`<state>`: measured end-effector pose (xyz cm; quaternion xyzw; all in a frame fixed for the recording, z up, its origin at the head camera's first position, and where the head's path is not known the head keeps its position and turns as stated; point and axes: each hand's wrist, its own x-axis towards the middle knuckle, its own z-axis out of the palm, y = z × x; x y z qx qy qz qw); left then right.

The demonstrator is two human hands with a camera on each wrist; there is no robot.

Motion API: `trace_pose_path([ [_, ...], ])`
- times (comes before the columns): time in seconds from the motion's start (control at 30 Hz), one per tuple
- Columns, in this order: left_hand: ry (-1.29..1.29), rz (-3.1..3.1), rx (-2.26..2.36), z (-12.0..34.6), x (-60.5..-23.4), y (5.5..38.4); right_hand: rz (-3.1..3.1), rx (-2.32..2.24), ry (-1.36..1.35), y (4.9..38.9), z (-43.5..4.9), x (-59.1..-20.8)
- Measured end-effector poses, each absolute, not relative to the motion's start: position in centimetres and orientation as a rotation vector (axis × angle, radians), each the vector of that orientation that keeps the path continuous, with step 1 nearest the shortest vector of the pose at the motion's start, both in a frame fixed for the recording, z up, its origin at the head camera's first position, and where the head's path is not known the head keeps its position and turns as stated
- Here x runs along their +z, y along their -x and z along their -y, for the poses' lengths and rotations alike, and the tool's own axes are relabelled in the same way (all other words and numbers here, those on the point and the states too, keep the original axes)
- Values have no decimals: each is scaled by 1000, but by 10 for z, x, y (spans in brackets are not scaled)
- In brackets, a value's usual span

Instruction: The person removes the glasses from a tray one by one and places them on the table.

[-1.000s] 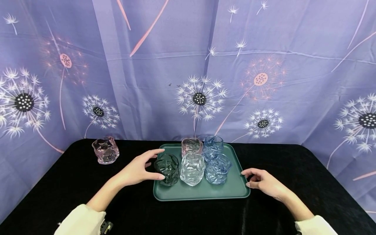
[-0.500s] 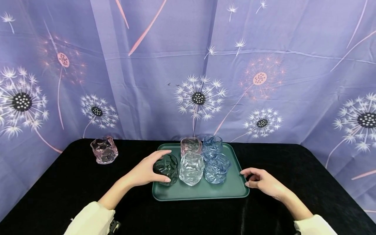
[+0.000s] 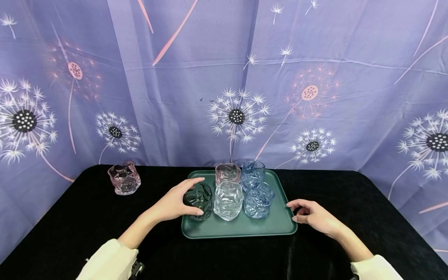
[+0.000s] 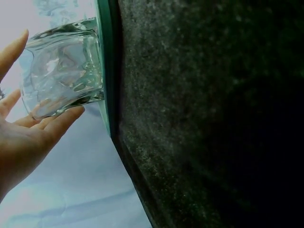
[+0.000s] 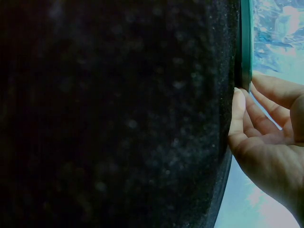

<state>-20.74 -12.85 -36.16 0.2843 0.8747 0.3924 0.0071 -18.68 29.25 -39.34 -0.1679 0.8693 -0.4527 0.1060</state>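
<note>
A green tray (image 3: 241, 230) lies on the black tabletop with several wavy glass tumblers on it. My left hand (image 3: 174, 203) curves its thumb and fingers around the dark grey-green glass (image 3: 200, 202) at the tray's left side, which still rests on the tray. In the left wrist view this glass (image 4: 66, 66) sits between thumb and fingers. Beside it are a clear glass (image 3: 228, 202) and a blue glass (image 3: 258, 200); behind them are a pink glass (image 3: 227, 173) and another blue glass (image 3: 254, 171). My right hand (image 3: 312, 217) pinches the tray's right edge, thumb nearest me.
Another pink glass (image 3: 125, 179) stands apart on the table, at the back left. A purple curtain (image 3: 182, 116) with dandelion prints hangs right behind the table's far edge. The black cloth (image 3: 336, 194) extends around the tray.
My left hand has moved right, bringing its thumb and fingers around the dark glass. The right hand stays at the tray's edge, and the glasses keep their places.
</note>
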Motion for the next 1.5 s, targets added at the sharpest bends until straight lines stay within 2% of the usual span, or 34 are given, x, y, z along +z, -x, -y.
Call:
trace_pose_path([
  [0.73,-970,-2820,1219,128,-363,211,-2520,-1354,481,185,-292,-393],
  [0.93,-948,-2908,1216,131,-353,216,-2517,-1351,482,185,-292,-394],
  [1.5,-545,-3081,1117,196,-334,234,-2519,-1362,498,186,-292,-393],
])
